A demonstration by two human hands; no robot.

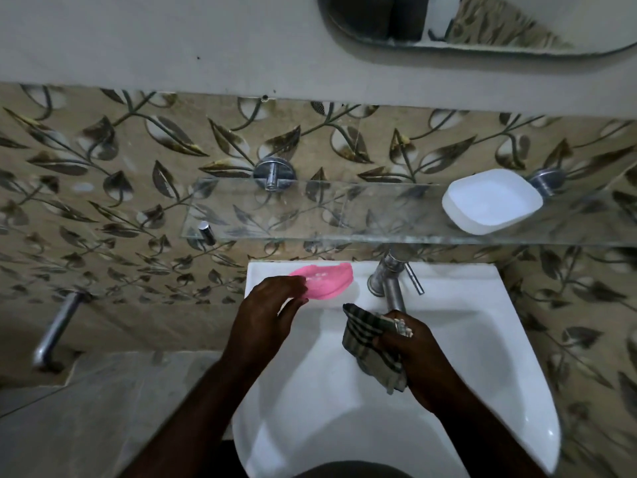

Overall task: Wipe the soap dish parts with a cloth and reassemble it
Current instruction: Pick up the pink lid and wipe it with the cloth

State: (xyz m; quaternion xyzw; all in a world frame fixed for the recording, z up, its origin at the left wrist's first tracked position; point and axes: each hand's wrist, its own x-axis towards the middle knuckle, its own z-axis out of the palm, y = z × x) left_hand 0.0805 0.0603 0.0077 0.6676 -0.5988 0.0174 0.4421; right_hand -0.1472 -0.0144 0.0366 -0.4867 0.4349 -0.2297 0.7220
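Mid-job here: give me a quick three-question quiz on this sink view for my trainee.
1. True or false: the white dish base sits on the glass shelf.
2. What does the right hand grip? A a soap bar; B the checked cloth; C a brush.
3. Fill in: the left hand pinches the pink piece, which lies on the sink rim to the ___ of the tap.
Key: 1 true; 2 B; 3 left.

pink tray [325,281], checked cloth [368,343], white sink [482,339]
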